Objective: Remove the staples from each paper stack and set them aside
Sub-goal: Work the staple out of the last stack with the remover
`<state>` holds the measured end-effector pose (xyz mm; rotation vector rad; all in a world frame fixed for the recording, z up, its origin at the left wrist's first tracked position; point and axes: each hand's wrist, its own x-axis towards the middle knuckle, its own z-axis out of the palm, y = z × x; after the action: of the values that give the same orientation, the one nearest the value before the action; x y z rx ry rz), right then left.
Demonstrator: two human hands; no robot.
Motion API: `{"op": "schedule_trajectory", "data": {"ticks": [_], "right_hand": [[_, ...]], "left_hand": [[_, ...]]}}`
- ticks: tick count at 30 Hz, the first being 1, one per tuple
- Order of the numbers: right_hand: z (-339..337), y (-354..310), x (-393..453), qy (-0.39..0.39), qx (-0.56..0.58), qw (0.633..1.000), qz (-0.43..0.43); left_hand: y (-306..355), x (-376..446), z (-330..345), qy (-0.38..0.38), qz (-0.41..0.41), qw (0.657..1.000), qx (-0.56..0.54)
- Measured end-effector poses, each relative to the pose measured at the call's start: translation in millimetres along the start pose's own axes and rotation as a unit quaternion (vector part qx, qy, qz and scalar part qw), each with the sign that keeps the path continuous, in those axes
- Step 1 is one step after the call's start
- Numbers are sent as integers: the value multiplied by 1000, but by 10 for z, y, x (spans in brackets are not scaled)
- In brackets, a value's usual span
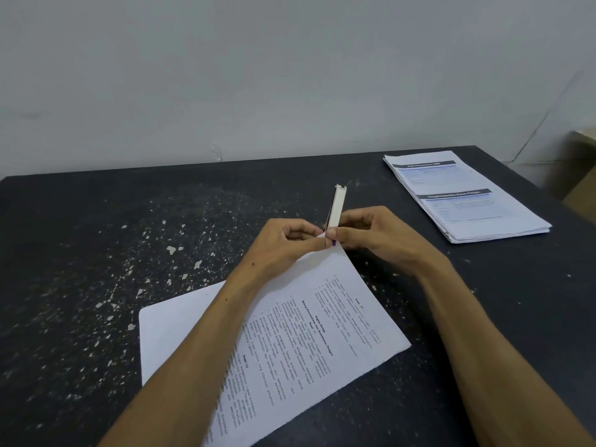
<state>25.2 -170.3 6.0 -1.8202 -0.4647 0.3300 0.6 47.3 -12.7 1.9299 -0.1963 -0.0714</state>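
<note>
Two paper stacks: near stack (322, 321) lies mid-surface, printed text up, its far corner lifted and pinched in the left hand (280, 243) grip. Second stack (467, 195) sits far right, well apart, flat, blue-banded pages. One staple remover (337, 206), slim metal strip, upright, right hand (374, 232) fingers curled round its lower end at that corner. Staple itself hidden behind fingertips, can't make it out. Surface (129, 237) dark, matte, speckled with white chips. Near stack's lower edge cut off by the frame
</note>
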Motion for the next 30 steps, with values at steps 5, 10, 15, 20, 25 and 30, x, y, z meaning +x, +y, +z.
{"op": "schedule_trajectory", "data": {"ticks": [5, 10, 15, 20, 25, 30], "right_hand": [[20, 26, 41, 5, -11, 1000, -16], [11, 75, 74, -5, -34, 999, -22], [89, 89, 99, 33, -109, 992, -55], [120, 111, 153, 58, -164, 983, -57], [118, 141, 145, 59, -158, 984, -57], [81, 97, 86, 46, -102, 993, -45]], "left_hand": [[5, 1, -14, -28, 1, 1000, 1], [-12, 20, -20, -49, 1, 999, -3], [-66, 26, 7, -41, 31, 999, -19], [-107, 9, 42, -22, 40, 999, -23], [-101, 6, 49, -21, 33, 999, -12], [-63, 5, 16, -30, 36, 999, -12]]}}
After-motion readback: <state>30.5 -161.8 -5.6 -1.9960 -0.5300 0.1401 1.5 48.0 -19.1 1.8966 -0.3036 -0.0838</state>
